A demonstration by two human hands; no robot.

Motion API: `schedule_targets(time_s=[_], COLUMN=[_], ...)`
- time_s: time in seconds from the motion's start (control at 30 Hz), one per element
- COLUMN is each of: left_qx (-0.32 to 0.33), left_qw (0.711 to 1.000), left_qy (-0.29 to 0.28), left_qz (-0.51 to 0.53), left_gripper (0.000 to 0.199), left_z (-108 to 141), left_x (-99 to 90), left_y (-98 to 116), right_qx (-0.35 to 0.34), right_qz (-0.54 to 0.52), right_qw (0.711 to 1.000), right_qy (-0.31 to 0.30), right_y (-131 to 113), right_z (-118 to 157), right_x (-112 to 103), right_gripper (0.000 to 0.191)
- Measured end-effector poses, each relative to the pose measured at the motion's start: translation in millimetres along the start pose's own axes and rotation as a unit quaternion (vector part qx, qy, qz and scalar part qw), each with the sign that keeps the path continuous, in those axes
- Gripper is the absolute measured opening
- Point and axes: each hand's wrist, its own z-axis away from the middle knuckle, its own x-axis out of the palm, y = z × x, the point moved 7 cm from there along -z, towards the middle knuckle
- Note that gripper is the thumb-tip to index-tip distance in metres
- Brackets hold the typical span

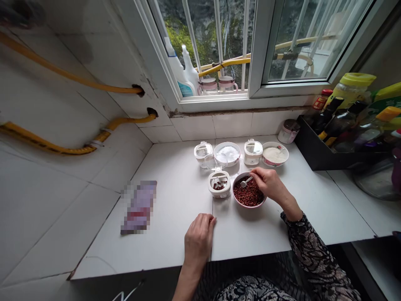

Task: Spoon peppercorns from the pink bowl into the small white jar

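Observation:
My right hand [266, 182] pinches a small white spoon [246, 182], its scoop down at the dried red peppercorns [250, 195] that fill a round bowl [249, 207]. Just left of the bowl stands a white seasoning jar [219, 193] with a clear window, a few peppercorns showing in it. My left hand [200, 236] rests on the white counter in front of that jar, fingers curled together and nothing visible in them. Behind are a bowl of white grains [227, 162], a second seasoning jar [203, 151], a third jar [253, 156] and a bowl of off-white powder [275, 161].
A blurred purple packet [139, 207] lies on the counter's left side. At the right, a black bin [326, 161] holds several bottles, beside a lidded glass jar [288, 131]. Spray bottles [189, 69] and pink-rimmed cups [208, 87] stand at the window; yellow pipes [125, 121] run along the left wall.

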Motion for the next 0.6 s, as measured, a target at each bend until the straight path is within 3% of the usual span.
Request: schedule_targets(time_s=[0.2, 0.33, 0.47, 0.6], left_qx=[0.064, 0.098, 0.11, 0.106], left_qw=[0.992, 0.986, 0.985, 0.985], left_qy=[0.073, 0.1, 0.101, 0.075], left_qz=[0.084, 0.095, 0.087, 0.112], left_gripper=[0.012, 0.009, 0.017, 0.028], left_z=[-32, -59, -65, -46], left_x=[-13.5, -5.4, 5.8, 9.2], left_y=[47, 69, 73, 67], right_qx=[0.073, 0.116, 0.086, 0.08], right_qz=[-0.061, -0.116, -0.081, -0.066], right_qw=[0.995, 0.986, 0.993, 0.994], right_qy=[0.02, 0.022, 0.028, 0.024], right_y=[10, 18, 13, 8], right_z=[0, 0, 0, 1], right_x=[0, -2, 2, 5], right_gripper=[0.023, 0.024, 0.022, 0.021])
